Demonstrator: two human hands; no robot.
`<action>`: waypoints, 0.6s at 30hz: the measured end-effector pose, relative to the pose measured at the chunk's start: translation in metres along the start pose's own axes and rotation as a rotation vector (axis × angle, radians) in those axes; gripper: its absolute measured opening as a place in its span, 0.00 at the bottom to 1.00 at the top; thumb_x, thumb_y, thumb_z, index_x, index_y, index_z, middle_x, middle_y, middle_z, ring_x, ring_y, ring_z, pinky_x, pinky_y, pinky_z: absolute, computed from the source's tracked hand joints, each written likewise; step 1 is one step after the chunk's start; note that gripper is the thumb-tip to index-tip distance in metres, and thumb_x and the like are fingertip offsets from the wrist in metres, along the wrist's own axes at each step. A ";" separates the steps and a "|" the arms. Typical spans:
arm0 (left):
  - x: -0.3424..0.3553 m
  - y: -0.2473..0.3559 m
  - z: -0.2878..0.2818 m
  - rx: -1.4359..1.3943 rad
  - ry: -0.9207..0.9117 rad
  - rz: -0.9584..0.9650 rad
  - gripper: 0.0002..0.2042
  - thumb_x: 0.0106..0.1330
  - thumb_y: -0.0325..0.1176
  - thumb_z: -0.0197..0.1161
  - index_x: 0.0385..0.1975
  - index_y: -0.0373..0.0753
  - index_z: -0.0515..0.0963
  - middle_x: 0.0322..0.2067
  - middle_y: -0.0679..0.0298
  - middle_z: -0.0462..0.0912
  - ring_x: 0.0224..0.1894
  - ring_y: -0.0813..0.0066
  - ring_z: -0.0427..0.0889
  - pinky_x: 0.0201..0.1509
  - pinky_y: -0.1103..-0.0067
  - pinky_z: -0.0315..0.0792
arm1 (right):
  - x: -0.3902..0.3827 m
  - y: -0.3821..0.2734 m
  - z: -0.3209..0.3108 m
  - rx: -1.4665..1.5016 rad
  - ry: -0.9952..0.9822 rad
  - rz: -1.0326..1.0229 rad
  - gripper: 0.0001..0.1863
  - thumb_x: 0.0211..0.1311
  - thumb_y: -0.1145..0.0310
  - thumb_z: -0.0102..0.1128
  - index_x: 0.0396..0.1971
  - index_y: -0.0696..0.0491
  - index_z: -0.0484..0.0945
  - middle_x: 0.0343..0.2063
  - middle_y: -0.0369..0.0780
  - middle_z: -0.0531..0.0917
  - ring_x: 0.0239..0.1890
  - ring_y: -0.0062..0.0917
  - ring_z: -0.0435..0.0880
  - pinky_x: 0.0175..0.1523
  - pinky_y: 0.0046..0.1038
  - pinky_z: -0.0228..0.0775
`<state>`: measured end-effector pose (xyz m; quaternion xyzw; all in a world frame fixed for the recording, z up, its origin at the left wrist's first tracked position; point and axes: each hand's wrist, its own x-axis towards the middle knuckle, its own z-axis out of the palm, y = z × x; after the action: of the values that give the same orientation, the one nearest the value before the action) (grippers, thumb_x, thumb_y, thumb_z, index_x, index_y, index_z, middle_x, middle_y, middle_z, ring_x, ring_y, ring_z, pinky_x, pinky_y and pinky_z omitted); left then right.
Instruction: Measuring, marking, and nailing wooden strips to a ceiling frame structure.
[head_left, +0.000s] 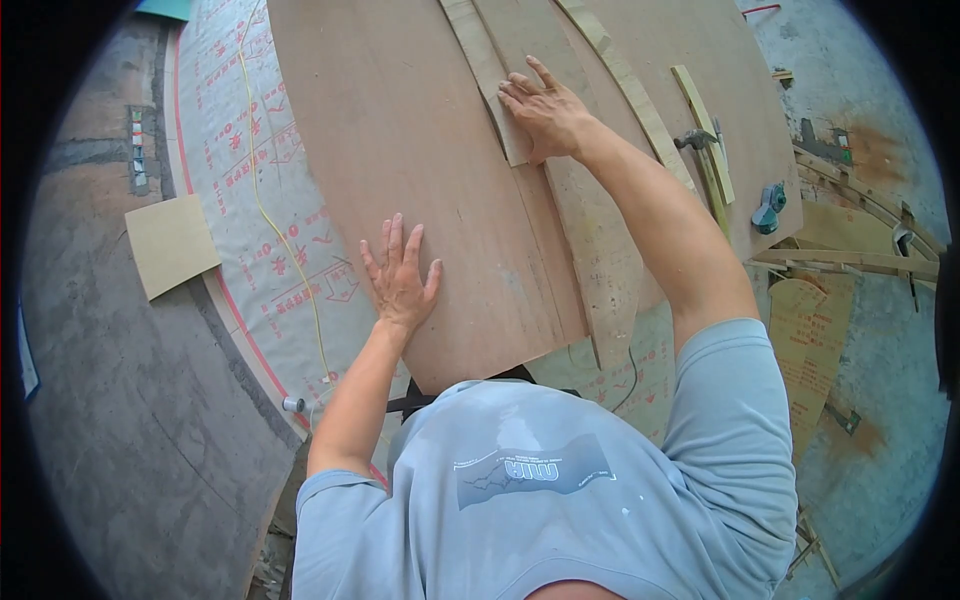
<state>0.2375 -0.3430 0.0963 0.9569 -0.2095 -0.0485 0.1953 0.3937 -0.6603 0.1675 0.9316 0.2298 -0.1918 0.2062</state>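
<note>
A large reddish-brown plywood sheet point(400, 140) lies in front of my body. My left hand point(400, 285) rests flat on its left part, fingers spread, holding nothing. Farther up and to the right, my right hand point(545, 112) lies over the near end of a narrow wooden strip point(478, 60), its fingers stretched out and apart. Beneath that hand and forearm runs a longer, wider board point(600, 250), whose near end juts past the sheet's front edge. My forearm hides part of this board. Another pale strip point(625, 75) slants along the right side.
Right of the strips, a hammer point(694, 140) lies across short wooden pieces point(697, 105), with a blue-green tool point(769, 208) nearby. A yellow cord point(262, 205) crosses the printed floor covering point(225, 110) at left, beside a square board point(172, 246). Timber scraps point(850, 262) lie at right.
</note>
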 end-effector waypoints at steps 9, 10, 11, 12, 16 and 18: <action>0.006 -0.002 -0.004 -0.024 -0.007 -0.008 0.34 0.59 0.42 0.67 0.67 0.45 0.64 0.73 0.56 0.53 0.77 0.59 0.49 0.76 0.48 0.36 | 0.029 0.015 -0.014 -0.053 -0.010 -0.001 0.62 0.36 0.42 0.76 0.72 0.55 0.57 0.72 0.38 0.62 0.76 0.26 0.52 0.81 0.43 0.20; 0.006 -0.003 -0.004 -0.032 0.006 -0.010 0.34 0.59 0.42 0.67 0.67 0.45 0.64 0.73 0.56 0.53 0.77 0.59 0.49 0.76 0.48 0.36 | 0.035 0.017 -0.017 -0.069 -0.008 -0.001 0.62 0.36 0.42 0.76 0.72 0.55 0.57 0.72 0.38 0.62 0.76 0.26 0.52 0.81 0.43 0.20; 0.006 -0.004 -0.005 -0.047 0.008 -0.006 0.34 0.59 0.41 0.67 0.67 0.44 0.64 0.73 0.55 0.54 0.77 0.59 0.49 0.76 0.49 0.35 | 0.042 0.019 -0.021 -0.087 -0.025 -0.010 0.62 0.37 0.42 0.75 0.72 0.56 0.57 0.72 0.38 0.62 0.76 0.26 0.52 0.81 0.43 0.21; 0.005 -0.005 -0.007 -0.061 0.011 -0.004 0.35 0.58 0.40 0.67 0.67 0.43 0.64 0.73 0.55 0.54 0.77 0.59 0.49 0.76 0.50 0.35 | 0.048 0.021 -0.026 -0.106 -0.041 -0.020 0.61 0.38 0.42 0.75 0.72 0.56 0.57 0.72 0.39 0.62 0.76 0.26 0.52 0.81 0.43 0.21; 0.003 -0.007 -0.006 -0.091 0.034 -0.013 0.35 0.57 0.40 0.68 0.66 0.43 0.65 0.73 0.54 0.54 0.77 0.58 0.50 0.77 0.50 0.35 | 0.080 0.037 -0.029 -0.165 0.030 -0.085 0.56 0.40 0.45 0.73 0.67 0.63 0.63 0.66 0.45 0.70 0.74 0.28 0.58 0.81 0.44 0.22; 0.002 -0.008 -0.006 -0.102 0.012 -0.009 0.36 0.55 0.41 0.69 0.66 0.43 0.65 0.73 0.53 0.54 0.77 0.58 0.50 0.77 0.50 0.35 | 0.098 0.049 -0.038 -0.145 0.021 -0.100 0.49 0.43 0.49 0.72 0.63 0.64 0.66 0.61 0.47 0.74 0.72 0.30 0.61 0.81 0.44 0.24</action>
<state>0.2432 -0.3352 0.0989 0.9469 -0.2013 -0.0544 0.2449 0.5088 -0.6481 0.1694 0.9035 0.2916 -0.1749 0.2610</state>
